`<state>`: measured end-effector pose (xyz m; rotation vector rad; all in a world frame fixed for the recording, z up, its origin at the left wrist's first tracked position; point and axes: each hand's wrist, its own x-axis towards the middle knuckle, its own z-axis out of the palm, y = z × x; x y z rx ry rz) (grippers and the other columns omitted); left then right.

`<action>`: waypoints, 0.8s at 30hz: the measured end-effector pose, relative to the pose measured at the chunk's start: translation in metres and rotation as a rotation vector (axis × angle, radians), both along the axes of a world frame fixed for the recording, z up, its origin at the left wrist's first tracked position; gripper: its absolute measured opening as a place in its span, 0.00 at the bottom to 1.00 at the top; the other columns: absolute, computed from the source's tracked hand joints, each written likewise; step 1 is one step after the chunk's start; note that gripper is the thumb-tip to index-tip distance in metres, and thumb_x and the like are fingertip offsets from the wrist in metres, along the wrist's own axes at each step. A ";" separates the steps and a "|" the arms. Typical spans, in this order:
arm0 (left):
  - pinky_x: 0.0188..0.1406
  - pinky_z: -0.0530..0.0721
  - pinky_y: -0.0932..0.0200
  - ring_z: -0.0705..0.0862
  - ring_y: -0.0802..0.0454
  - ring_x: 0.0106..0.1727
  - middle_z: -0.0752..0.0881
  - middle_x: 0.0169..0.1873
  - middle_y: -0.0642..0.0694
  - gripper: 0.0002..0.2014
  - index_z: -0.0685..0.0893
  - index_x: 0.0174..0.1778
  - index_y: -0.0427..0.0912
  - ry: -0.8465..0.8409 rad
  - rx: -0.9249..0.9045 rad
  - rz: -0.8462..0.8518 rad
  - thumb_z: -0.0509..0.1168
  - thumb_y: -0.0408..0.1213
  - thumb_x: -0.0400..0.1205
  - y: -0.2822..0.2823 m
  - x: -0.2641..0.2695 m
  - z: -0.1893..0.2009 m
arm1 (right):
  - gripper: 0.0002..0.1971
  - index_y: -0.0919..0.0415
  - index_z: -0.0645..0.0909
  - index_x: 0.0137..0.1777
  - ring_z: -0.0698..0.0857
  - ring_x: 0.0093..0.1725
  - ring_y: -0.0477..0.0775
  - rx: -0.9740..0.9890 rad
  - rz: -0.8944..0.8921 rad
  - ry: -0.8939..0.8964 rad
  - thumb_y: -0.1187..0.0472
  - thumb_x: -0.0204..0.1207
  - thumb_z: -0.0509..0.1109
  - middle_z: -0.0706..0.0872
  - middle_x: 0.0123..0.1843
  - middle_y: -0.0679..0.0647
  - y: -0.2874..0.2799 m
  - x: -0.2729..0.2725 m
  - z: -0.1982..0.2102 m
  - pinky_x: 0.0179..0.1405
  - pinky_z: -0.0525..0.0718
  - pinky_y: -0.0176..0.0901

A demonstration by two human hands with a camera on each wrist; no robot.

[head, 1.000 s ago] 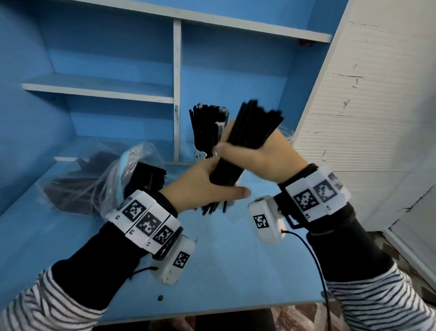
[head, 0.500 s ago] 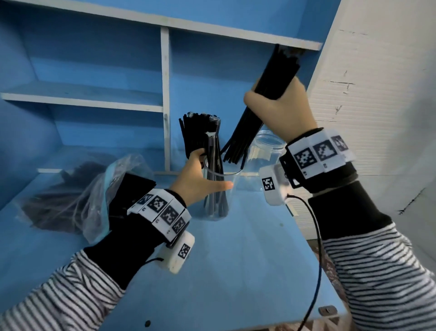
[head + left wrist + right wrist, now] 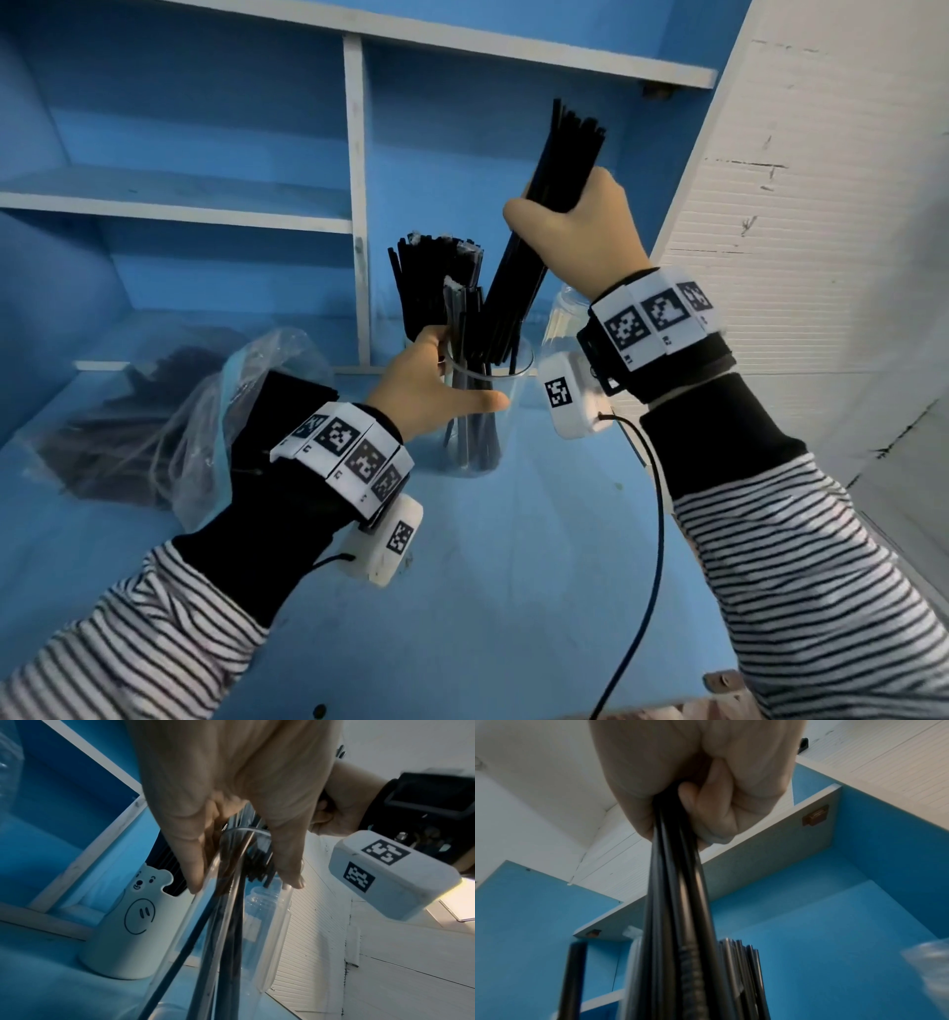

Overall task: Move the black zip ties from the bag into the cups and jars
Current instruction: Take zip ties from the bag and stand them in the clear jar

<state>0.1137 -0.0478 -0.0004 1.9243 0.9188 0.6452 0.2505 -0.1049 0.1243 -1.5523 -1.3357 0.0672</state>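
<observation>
The left hand (image 3: 231,787) reaches down over a clear plastic cup (image 3: 226,933), its fingers (image 3: 190,862) curled round the rim, with black zip ties (image 3: 231,923) standing inside. Just behind the cup on the blue desk (image 3: 38,983) stand a white bear-faced cup (image 3: 128,933) holding more black ties and a clear jar (image 3: 264,906). The right hand (image 3: 342,809) shows at upper right, its white wrist camera (image 3: 390,878) below it.

A blue desk top (image 3: 539,591) runs back into a blue shelving unit (image 3: 231,103) with white-edged shelves (image 3: 174,213) and a white upright divider (image 3: 358,205). To the right stands a white ribbed wall panel (image 3: 821,180), scuffed in places. A strip of patterned floor (image 3: 719,712) shows past the desk's front edge.
</observation>
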 end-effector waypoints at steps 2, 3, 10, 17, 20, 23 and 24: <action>0.61 0.76 0.60 0.77 0.55 0.62 0.77 0.59 0.57 0.44 0.67 0.74 0.47 -0.013 0.003 -0.006 0.83 0.46 0.64 0.000 0.000 -0.001 | 0.11 0.63 0.68 0.32 0.66 0.29 0.51 -0.030 -0.022 0.002 0.62 0.67 0.69 0.66 0.29 0.57 0.001 0.002 -0.009 0.27 0.65 0.40; 0.62 0.77 0.59 0.77 0.55 0.62 0.78 0.59 0.57 0.44 0.68 0.73 0.47 -0.024 0.005 -0.009 0.83 0.46 0.64 0.000 0.000 -0.001 | 0.12 0.63 0.68 0.32 0.67 0.29 0.51 -0.056 -0.031 -0.001 0.62 0.67 0.69 0.67 0.30 0.57 0.001 0.003 -0.014 0.27 0.65 0.40; 0.64 0.78 0.56 0.78 0.55 0.62 0.79 0.61 0.54 0.42 0.69 0.74 0.46 -0.053 0.026 -0.017 0.82 0.44 0.66 -0.001 -0.001 -0.003 | 0.12 0.55 0.80 0.34 0.79 0.22 0.43 -0.589 0.104 -0.181 0.49 0.71 0.74 0.82 0.26 0.50 -0.001 0.011 -0.043 0.24 0.75 0.35; 0.66 0.81 0.51 0.80 0.54 0.63 0.81 0.62 0.53 0.41 0.71 0.72 0.46 -0.078 0.007 -0.008 0.83 0.44 0.65 0.001 0.001 -0.006 | 0.16 0.58 0.82 0.55 0.91 0.43 0.55 -0.587 0.177 -0.066 0.51 0.72 0.78 0.91 0.42 0.52 -0.005 0.017 -0.055 0.48 0.89 0.47; 0.66 0.80 0.51 0.80 0.54 0.64 0.80 0.64 0.53 0.42 0.70 0.73 0.47 -0.070 0.011 -0.003 0.82 0.46 0.65 0.001 0.001 -0.006 | 0.27 0.53 0.75 0.70 0.83 0.49 0.46 -0.458 0.070 -0.227 0.45 0.74 0.74 0.84 0.59 0.46 -0.009 0.015 -0.056 0.51 0.80 0.40; 0.67 0.79 0.52 0.79 0.54 0.65 0.79 0.64 0.54 0.42 0.69 0.74 0.46 -0.067 0.011 -0.007 0.82 0.46 0.66 0.001 0.001 -0.007 | 0.29 0.51 0.64 0.79 0.77 0.67 0.47 -0.264 0.143 -0.224 0.51 0.81 0.68 0.73 0.73 0.48 -0.013 0.008 -0.059 0.64 0.75 0.39; 0.68 0.79 0.51 0.79 0.54 0.66 0.79 0.64 0.54 0.43 0.68 0.75 0.46 -0.069 0.007 -0.009 0.82 0.47 0.66 0.001 0.001 -0.009 | 0.27 0.52 0.63 0.81 0.73 0.73 0.47 -0.239 0.192 -0.230 0.54 0.83 0.65 0.71 0.77 0.48 -0.013 0.006 -0.061 0.70 0.73 0.40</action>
